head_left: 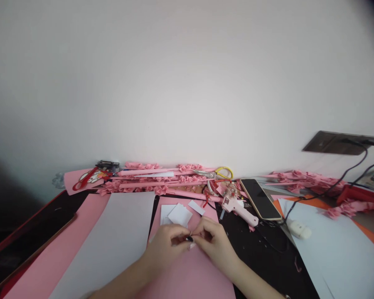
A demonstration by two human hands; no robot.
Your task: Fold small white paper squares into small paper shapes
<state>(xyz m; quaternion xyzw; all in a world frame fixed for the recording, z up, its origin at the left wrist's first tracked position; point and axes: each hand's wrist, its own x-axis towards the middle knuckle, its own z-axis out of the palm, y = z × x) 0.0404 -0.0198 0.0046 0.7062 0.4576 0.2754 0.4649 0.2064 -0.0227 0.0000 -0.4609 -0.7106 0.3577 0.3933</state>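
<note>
My left hand (166,246) and my right hand (217,246) meet at the middle front, above a pink sheet (187,276). Both are closed in a pinch, fingertips nearly touching. A small pale piece of paper (192,246) shows between and just below the fingertips; its shape is mostly hidden. Just behind my hands lie several white paper squares (180,215), overlapping one another. A narrow white paper strip (196,207) rests to their right. Behind my right hand a pink hot glue gun (241,211) lies on the black table surface (252,257).
Pink paper flower stems (162,180) line the wall, with yellow-handled scissors (223,172) on them. A phone (262,199), a white case (299,229) and cables (327,191) are at right. Large white sheets (115,245) lie left and right (339,253). A socket plate (330,142) is on the wall.
</note>
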